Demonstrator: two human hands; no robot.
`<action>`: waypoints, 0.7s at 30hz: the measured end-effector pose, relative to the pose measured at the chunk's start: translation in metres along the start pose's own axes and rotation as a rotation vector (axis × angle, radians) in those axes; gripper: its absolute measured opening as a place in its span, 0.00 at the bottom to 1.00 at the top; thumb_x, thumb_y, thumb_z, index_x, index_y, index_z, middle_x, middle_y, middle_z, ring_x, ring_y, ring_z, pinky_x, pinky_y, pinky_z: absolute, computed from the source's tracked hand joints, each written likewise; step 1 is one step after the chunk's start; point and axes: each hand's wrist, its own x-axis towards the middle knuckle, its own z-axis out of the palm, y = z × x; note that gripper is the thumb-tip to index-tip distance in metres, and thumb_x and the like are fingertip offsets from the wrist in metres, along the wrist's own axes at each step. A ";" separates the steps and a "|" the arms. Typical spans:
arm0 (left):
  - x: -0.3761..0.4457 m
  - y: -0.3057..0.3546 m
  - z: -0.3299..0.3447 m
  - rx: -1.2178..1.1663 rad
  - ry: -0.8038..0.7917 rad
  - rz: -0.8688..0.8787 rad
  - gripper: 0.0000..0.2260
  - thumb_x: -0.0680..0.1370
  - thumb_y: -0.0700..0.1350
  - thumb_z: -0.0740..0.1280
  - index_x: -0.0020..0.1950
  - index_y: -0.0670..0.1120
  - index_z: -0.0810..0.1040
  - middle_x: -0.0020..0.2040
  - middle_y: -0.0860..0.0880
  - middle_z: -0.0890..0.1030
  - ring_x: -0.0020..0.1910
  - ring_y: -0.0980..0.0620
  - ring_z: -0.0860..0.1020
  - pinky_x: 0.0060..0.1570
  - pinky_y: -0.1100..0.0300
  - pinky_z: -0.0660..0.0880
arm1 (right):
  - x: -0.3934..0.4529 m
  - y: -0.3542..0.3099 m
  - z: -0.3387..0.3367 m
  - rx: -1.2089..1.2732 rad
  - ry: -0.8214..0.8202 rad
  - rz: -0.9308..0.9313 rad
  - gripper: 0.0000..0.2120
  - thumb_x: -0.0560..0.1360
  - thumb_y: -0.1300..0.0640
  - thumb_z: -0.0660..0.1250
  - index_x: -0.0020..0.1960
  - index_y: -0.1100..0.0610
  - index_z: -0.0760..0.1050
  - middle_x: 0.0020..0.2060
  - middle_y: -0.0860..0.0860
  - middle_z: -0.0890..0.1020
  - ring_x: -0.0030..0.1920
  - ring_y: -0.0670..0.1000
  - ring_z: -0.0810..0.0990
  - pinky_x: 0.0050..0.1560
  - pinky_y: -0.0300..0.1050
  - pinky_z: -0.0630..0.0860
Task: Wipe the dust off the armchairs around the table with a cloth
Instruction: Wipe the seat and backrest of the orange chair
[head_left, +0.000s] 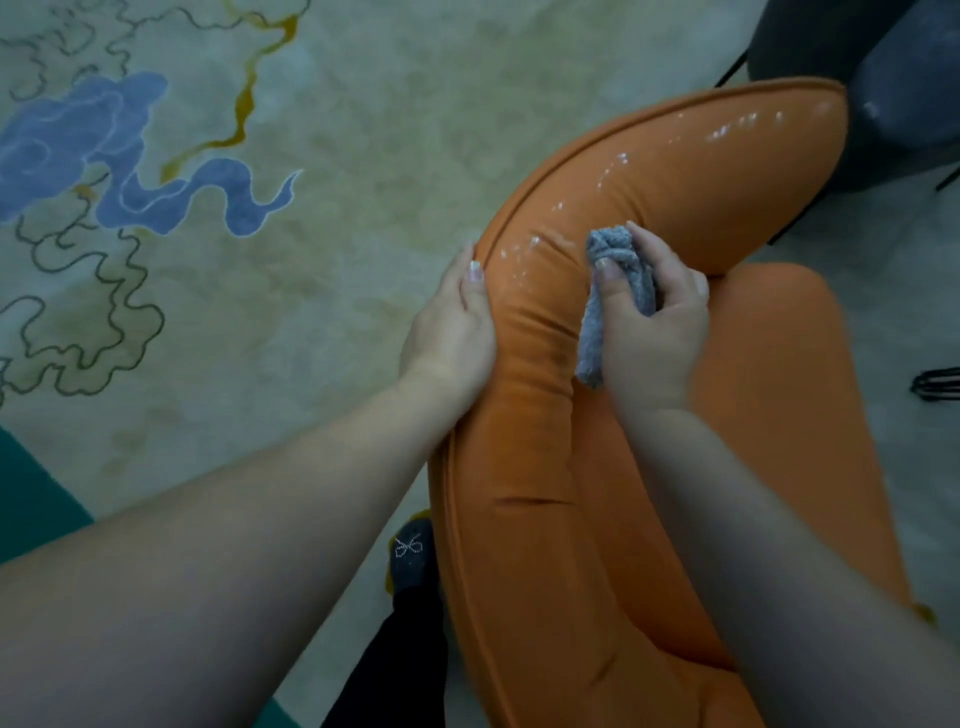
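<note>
An orange armchair (649, 197) fills the right half of the view, its curved padded back running from the top right down to the bottom. White dust specks dot the upper part of the back. My right hand (649, 322) grips a bunched grey cloth (615, 265) and presses it onto the inner side of the backrest. My left hand (452, 327) lies with straight fingers against the outer edge of the backrest. The orange seat cushion (789, 395) lies to the right of my right forearm.
A pale rug (311, 130) with blue cloud shapes and dark wavy lines covers the floor on the left. A dark armchair (883, 78) stands at the top right, touching the orange one. My foot in a dark sock (410, 561) stands beside the chair's base.
</note>
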 end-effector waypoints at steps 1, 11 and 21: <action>-0.001 -0.003 0.001 -0.004 0.018 -0.012 0.20 0.83 0.54 0.48 0.75 0.56 0.63 0.71 0.52 0.70 0.69 0.49 0.68 0.60 0.64 0.62 | 0.005 -0.001 0.006 0.011 0.023 0.006 0.16 0.75 0.57 0.70 0.62 0.50 0.77 0.51 0.45 0.69 0.51 0.38 0.75 0.56 0.28 0.71; 0.002 -0.015 0.004 -0.077 0.076 0.036 0.18 0.83 0.50 0.51 0.72 0.56 0.67 0.70 0.53 0.72 0.65 0.57 0.68 0.51 0.82 0.56 | 0.006 0.016 0.054 -0.318 -0.061 -0.300 0.19 0.79 0.53 0.60 0.68 0.56 0.73 0.48 0.56 0.70 0.50 0.57 0.73 0.60 0.50 0.70; -0.001 -0.017 0.003 -0.071 0.112 0.042 0.20 0.80 0.53 0.50 0.71 0.57 0.69 0.68 0.53 0.74 0.62 0.60 0.66 0.49 0.87 0.55 | 0.057 0.011 0.064 -0.363 -0.082 -0.354 0.16 0.75 0.57 0.68 0.62 0.56 0.78 0.48 0.54 0.67 0.51 0.59 0.72 0.62 0.50 0.68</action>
